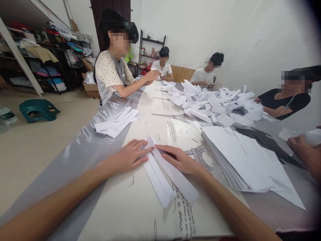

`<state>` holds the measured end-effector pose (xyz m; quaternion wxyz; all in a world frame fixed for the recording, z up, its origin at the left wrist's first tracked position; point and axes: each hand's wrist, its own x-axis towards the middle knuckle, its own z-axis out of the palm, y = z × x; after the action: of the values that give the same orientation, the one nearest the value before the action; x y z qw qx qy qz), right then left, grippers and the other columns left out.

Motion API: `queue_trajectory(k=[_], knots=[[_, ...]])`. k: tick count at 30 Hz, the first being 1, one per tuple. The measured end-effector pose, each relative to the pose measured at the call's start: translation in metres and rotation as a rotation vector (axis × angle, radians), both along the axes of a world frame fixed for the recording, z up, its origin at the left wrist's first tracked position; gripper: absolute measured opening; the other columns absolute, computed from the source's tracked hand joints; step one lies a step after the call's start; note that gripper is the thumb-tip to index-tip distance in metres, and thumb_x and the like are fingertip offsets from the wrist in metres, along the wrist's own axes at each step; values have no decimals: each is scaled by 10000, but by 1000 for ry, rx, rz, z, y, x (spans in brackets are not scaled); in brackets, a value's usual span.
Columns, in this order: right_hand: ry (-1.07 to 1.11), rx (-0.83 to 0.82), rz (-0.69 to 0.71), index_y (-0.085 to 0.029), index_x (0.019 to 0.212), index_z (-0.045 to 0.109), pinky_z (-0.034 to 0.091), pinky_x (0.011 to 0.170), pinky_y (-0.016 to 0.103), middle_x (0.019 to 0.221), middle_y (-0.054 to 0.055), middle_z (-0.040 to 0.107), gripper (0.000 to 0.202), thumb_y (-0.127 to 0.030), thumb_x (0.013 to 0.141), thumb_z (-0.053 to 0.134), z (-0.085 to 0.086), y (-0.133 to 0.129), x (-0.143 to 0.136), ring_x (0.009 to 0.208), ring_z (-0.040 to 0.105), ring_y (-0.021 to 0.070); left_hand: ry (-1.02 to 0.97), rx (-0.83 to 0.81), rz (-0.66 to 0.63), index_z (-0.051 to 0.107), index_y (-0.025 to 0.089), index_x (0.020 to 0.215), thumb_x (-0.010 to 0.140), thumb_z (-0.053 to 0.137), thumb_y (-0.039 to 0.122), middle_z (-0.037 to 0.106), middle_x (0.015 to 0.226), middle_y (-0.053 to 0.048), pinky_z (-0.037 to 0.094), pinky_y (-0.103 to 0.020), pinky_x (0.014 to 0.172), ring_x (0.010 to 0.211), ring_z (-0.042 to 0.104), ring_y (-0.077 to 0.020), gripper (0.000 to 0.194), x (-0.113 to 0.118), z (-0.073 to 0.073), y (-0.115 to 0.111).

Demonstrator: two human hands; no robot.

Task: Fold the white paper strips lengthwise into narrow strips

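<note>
A folded strip of white paper [173, 172] lies at a slant on the table in front of me, its two long layers spread apart toward the near end. My left hand [129, 155] rests on the upper part of the strip, fingers stretched out and pressing it down. My right hand [182, 159] touches the strip's right edge with its fingertips; index finger and thumb are stretched and apart. Left of the far end lies a small pile of folded paper strips [117, 122]. To my right a thick stack of white paper sheets [238, 157] lies on the table.
A large heap of folded white paper [215, 103] covers the table farther back. Several people sit around the table; one co-worker's hand [303, 150] holds paper at the right edge. A green stool [38, 110] stands on the floor at left, before cluttered shelves [47, 60].
</note>
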<state>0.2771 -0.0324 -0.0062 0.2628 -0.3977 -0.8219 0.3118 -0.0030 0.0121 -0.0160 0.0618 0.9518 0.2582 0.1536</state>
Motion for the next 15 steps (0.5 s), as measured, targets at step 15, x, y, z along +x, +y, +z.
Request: queue_trajectory(k=[15], knots=[[-59,33,4,-336,1284,655,568,964,433,1200,-9,734,370,-268,1063,366,7,-3,-2,1115,682,238,-58,0,-356,529,196,1415,1076,398,390,559,1435,-123,389,-452,1163,1309,532,-267,411,38,14,-63]])
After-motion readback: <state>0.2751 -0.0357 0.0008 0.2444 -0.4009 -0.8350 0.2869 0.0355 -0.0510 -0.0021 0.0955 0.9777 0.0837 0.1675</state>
